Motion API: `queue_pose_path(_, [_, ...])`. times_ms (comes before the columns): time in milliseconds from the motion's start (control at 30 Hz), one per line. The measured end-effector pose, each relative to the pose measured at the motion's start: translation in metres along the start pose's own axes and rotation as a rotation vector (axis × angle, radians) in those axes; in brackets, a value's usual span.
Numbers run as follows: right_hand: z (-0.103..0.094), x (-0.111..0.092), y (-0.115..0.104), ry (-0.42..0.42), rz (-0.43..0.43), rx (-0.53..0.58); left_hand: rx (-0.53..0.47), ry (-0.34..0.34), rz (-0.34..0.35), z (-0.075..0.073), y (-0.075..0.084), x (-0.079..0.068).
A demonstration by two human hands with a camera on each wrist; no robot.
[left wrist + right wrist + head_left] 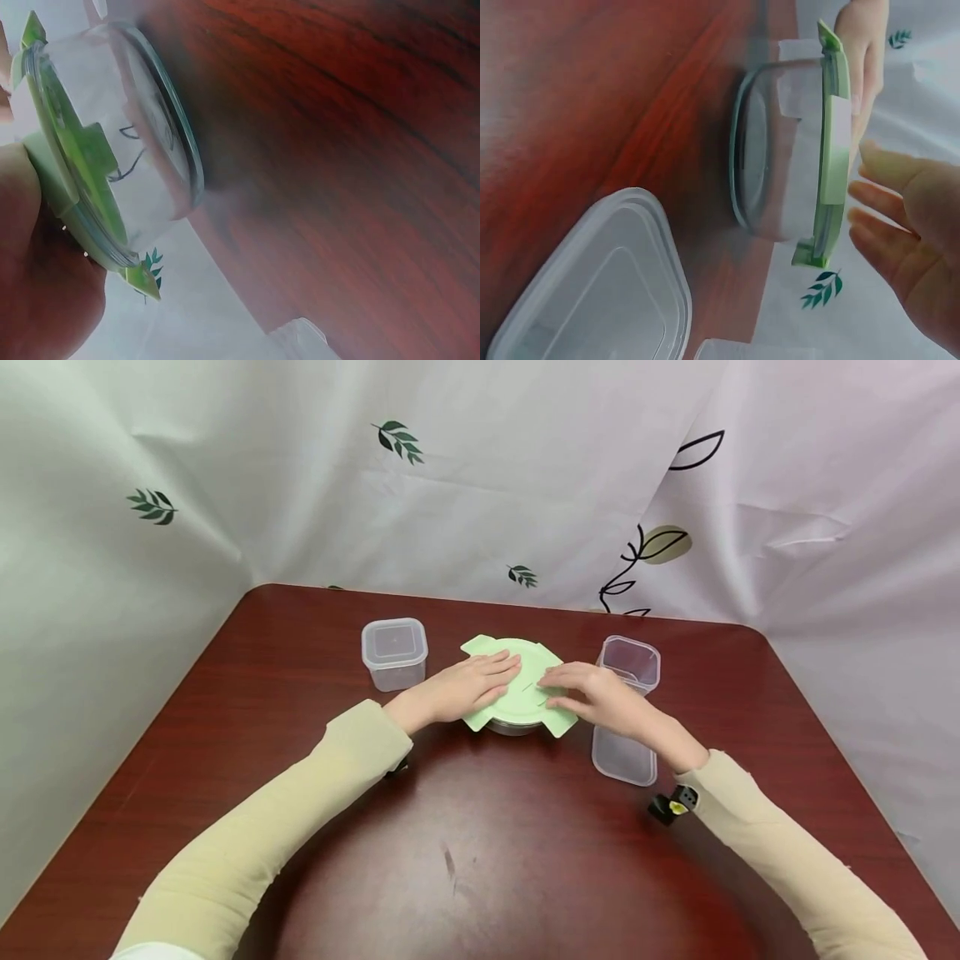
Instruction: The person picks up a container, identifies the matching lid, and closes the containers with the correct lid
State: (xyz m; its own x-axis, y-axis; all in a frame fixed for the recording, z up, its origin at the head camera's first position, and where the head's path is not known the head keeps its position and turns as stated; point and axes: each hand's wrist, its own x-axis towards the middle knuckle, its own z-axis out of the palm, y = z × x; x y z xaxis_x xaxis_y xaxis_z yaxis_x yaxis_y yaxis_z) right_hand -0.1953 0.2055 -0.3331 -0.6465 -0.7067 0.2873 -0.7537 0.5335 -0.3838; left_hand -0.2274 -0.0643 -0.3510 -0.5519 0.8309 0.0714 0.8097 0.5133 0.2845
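A round clear glass container (784,172) with a light green lid (528,672) stands on the table, and flaps stick out around the lid's edge. My left hand (471,685) rests on the left part of the lid, its fingers extended toward the middle. Over the lid's right side is my right hand (596,693), fingers loosely bent, with fingertips close to the lid's top. In the left wrist view the lid's flaps (97,150) jut out from the glass wall. Neither hand curls round anything.
A lidded translucent plastic box (395,668) sits to the left on the dark red wooden table (450,835). On the right, an uncovered clear plastic box (633,656) stands behind a loose translucent lid (624,760). A white patterned curtain (465,510) hangs behind.
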Motion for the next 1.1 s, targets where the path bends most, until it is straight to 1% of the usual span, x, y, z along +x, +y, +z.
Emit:
queue_pose_path(200, [0.002, -0.008, 0.0, -0.1, -0.075, 0.006, -0.005, -0.024, -0.014, -0.002, -0.005, -0.001])
queue_pose_path(333, [0.004, -0.01, 0.003, -0.109, -0.117, 0.013, -0.015, -0.035, -0.026, -0.002, -0.007, -0.001])
queue_pose_path(533, [0.009, -0.01, 0.006, -0.06, -0.189, -0.013, -0.017, -0.041, -0.036, -0.001, -0.008, -0.001])
queue_pose_path(767, [0.016, -0.013, 0.007, 0.038, -0.273, -0.161, -0.008, -0.037, -0.038, 0.001, -0.009, 0.0])
queue_pose_path(933, [0.021, -0.015, 0.009, 0.112, -0.316, -0.228, 0.005, -0.052, -0.047, 0.003, -0.006, 0.001])
queue_pose_path(1100, [0.023, -0.016, 0.011, 0.144, -0.413, -0.296, 0.005, -0.046, -0.051, 0.005, -0.002, 0.0])
